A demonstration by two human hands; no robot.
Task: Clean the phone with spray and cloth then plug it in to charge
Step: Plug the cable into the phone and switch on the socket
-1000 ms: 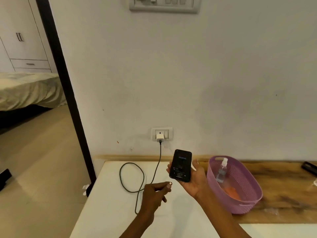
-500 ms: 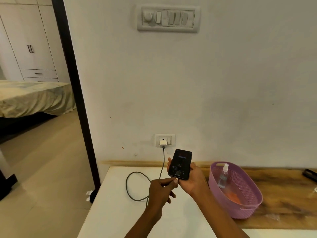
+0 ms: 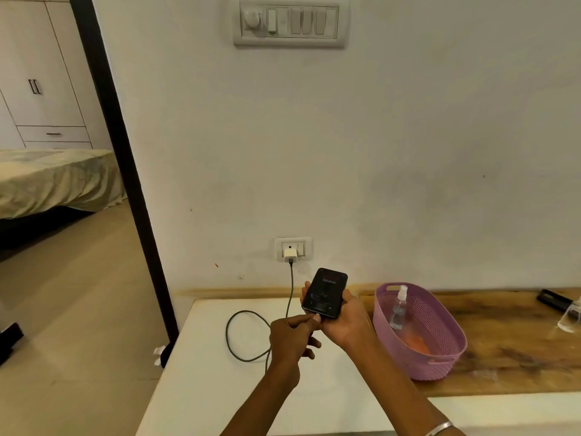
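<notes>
A: Item one. We recorded a slim black smartphone (image 3: 325,293), screen lit, lying face up in the right hand (image 3: 345,322), whose fingers and thumb curled round its edges, above the white tabletop (image 3: 201,382).

B: Any writing on it?

A: We saw a short line of pale text near the top of the screen, too blurred to read. No brand was legible.

B: And the left hand (image 3: 290,339)?

A: It pinched the plug end of a thin dark charging cable (image 3: 245,341) at the phone's bottom edge. The cable looped on the tabletop and rose to a small white charger block (image 3: 289,253) seated in the white wall socket (image 3: 293,249).

B: Item two?

A: A lilac perforated plastic basket (image 3: 440,350) on the wooden counter (image 3: 515,341), just right of the hands, held a clear spray bottle with a white nozzle (image 3: 398,306) and an orange cloth (image 3: 416,343). The bottle's label was unreadable.
</notes>
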